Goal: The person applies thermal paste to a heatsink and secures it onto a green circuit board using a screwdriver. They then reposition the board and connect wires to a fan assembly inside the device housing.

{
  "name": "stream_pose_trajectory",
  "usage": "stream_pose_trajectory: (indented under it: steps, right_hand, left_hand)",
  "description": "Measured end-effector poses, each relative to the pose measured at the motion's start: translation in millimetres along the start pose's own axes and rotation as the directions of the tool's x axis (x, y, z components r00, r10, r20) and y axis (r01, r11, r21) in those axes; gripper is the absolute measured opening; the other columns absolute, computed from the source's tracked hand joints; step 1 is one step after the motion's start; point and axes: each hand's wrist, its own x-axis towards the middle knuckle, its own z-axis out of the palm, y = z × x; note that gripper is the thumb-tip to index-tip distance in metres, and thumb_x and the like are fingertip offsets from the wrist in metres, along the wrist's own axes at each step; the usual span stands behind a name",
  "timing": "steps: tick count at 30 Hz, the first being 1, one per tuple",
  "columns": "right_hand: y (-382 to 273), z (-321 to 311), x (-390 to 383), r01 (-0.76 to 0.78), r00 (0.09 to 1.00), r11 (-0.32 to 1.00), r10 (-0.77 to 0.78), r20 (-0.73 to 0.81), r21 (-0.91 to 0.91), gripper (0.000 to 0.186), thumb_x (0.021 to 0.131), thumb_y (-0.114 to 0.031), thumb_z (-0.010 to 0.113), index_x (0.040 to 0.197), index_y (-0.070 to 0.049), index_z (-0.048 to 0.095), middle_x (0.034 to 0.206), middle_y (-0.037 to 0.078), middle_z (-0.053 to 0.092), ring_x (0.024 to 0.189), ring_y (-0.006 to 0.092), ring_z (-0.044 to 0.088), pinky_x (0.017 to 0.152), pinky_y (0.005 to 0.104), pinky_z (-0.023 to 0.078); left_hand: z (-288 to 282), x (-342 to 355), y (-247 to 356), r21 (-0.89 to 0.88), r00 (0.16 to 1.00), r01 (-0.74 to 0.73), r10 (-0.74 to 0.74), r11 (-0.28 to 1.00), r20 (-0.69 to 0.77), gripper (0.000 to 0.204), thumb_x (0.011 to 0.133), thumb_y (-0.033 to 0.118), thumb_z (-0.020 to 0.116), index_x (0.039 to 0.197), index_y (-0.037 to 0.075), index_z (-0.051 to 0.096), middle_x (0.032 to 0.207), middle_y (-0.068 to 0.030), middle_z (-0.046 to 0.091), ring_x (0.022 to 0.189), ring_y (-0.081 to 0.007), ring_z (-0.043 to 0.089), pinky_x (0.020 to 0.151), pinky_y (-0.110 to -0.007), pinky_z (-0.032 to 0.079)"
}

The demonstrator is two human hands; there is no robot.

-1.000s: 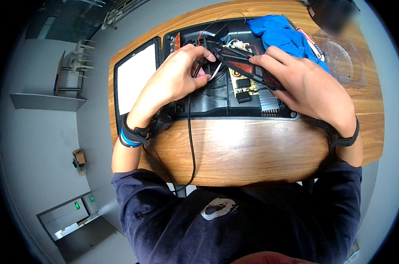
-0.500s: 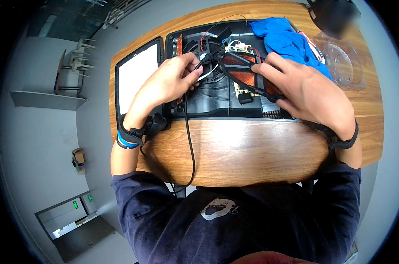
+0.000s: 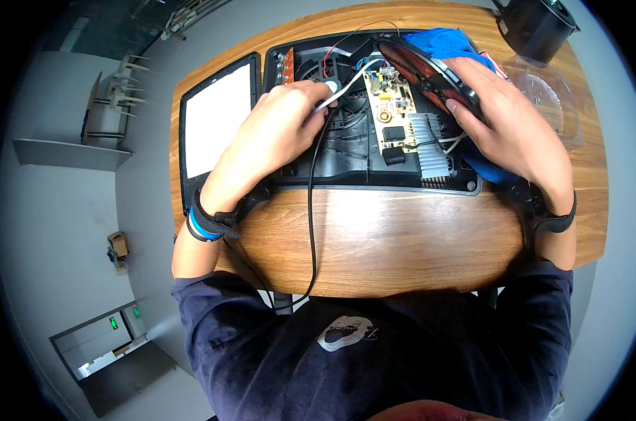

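Item: opened induction cooker base (image 3: 353,158), black plastic housing, lying on a wooden tabletop (image 3: 381,245), far of centre.

Contents: green circuit board (image 3: 390,112) at centre right; ribbed aluminium heat sink (image 3: 430,156) just near of it; black fan housing at far left of the shell.

Coil disc (image 3: 419,70): round, black with reddish copper windings, tilted up on edge at the far right of the housing. Right hand (image 3: 511,133) grips its rim, fingers (image 3: 465,116) curled over the edge and pressed together.

White flat cable (image 3: 346,88): runs from the left hand toward the board. Left hand (image 3: 279,140) rests inside the left half of the housing, fingers bent and pinching the cable's near end.

Black power cord (image 3: 311,224): leads from the housing across the tabletop and over its near edge.

Adjacent: glass top panel (image 3: 212,123), black frame with white centre, flat to the left of the housing; blue cloth (image 3: 444,42) far right, behind the disc; clear plastic container (image 3: 546,98) to the right; black round object (image 3: 535,24) at the far right corner.
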Motion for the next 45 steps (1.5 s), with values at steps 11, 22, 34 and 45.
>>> stream_pose_trajectory:
  steps: [11,22,34,45]
  right_hand:
    - [5.3,2.5,-1.0,0.067,0.996,0.996,-0.070,-0.055,-0.056,0.042,0.103,-0.009,0.073,0.142,0.001,0.060,0.133,0.025,0.070,0.125,0.0431,0.069,0.106,0.0479,0.057]
    - [0.2,-6.2,1.8,-0.014,0.989,0.997,0.002,0.146,0.079,0.048,0.103,-0.005,0.071,0.148,-0.005,0.058,0.136,0.019,0.067,0.122,0.0418,0.070,0.102,0.0472,0.060]
    - [-35.2,-1.3,-11.2,0.131,0.948,0.986,-0.096,0.304,-0.099,0.067,0.086,-0.011,0.087,0.147,-0.009,0.059,0.134,0.012,0.060,0.117,0.0338,0.067,0.093,0.0443,0.060]
    - [-40.7,-0.3,39.4,0.209,0.900,0.962,-0.259,0.350,0.176,0.048,0.096,-0.018,0.081,0.138,-0.002,0.064,0.133,0.018,0.067,0.118,0.0425,0.070,0.096,0.0504,0.060]
  left_hand:
    - [-13.4,-2.7,-9.4,-0.145,0.960,-0.064,0.100,0.987,0.260,0.023,0.104,0.000,0.069,0.125,0.003,0.079,0.105,-0.0172,0.072,0.096,-0.0309,0.075,0.084,-0.041,0.061]
    - [-14.8,7.9,2.4,-0.179,0.927,0.298,-0.240,0.938,0.288,0.028,0.095,0.003,0.083,0.122,0.005,0.079,0.085,-0.0003,0.066,0.073,-0.0080,0.062,0.067,-0.027,0.053]
    - [-17.0,-4.4,-8.8,-0.260,0.991,0.099,-0.072,0.960,0.112,0.063,0.094,-0.005,0.080,0.152,0.011,0.061,0.116,-0.0047,0.067,0.090,-0.0101,0.068,0.083,-0.029,0.059]
    - [-13.1,-10.4,-27.0,-0.467,0.980,0.173,-0.107,0.867,0.166,0.043,0.100,-0.007,0.075,0.136,0.004,0.054,0.104,-0.0053,0.074,0.096,-0.0127,0.075,0.082,-0.029,0.061]
